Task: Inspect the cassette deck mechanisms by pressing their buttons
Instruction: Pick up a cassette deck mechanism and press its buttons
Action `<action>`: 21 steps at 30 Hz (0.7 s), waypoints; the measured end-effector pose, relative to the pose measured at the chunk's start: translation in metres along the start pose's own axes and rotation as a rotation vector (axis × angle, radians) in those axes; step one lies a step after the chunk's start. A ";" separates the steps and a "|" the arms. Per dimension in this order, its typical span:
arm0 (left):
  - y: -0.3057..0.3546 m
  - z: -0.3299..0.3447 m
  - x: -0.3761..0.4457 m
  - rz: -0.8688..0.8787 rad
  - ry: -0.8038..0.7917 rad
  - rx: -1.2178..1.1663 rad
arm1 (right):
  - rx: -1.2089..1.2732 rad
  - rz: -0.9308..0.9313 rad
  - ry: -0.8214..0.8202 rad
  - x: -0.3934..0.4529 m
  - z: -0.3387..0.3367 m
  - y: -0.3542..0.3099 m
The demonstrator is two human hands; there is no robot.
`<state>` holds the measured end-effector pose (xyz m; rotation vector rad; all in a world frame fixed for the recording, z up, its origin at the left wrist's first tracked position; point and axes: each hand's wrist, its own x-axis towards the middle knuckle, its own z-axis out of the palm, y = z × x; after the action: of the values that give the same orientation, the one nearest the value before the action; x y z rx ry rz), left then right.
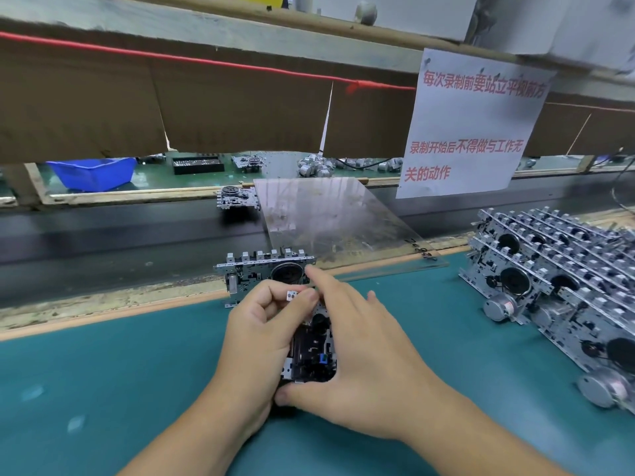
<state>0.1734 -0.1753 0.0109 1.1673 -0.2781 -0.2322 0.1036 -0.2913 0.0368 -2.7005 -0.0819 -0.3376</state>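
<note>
Teal matting [103, 372] covers the bench beneath my hands, with a dark conveyor belt [103, 235] running beyond it. My left hand [254, 341] curls round the cassette deck mechanism [311, 348], fingertips pinching at its small white button [291, 295]. My right hand [364, 359] clasps the same unit from the other side, thumb underneath, forefinger stretched forward. Just past the grip a second mechanism [261, 269] sits at the mat's edge; off to the right lies a stack of mechanisms [556, 280]. Far beyond, left, stands a blue bin [92, 173], contents hidden.
</note>
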 end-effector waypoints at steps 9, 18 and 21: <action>-0.006 -0.004 0.011 -0.068 0.193 -0.045 | 0.003 0.005 -0.148 0.010 -0.022 0.048; -0.009 -0.001 -0.001 0.302 -0.085 0.470 | 0.049 0.048 -0.117 0.014 -0.014 0.060; -0.010 0.000 -0.001 0.320 -0.077 0.559 | 0.043 0.040 -0.121 0.014 -0.014 0.059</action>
<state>0.1723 -0.1783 0.0013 1.6427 -0.6185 0.0926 0.1205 -0.3504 0.0295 -2.6739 -0.0692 -0.1584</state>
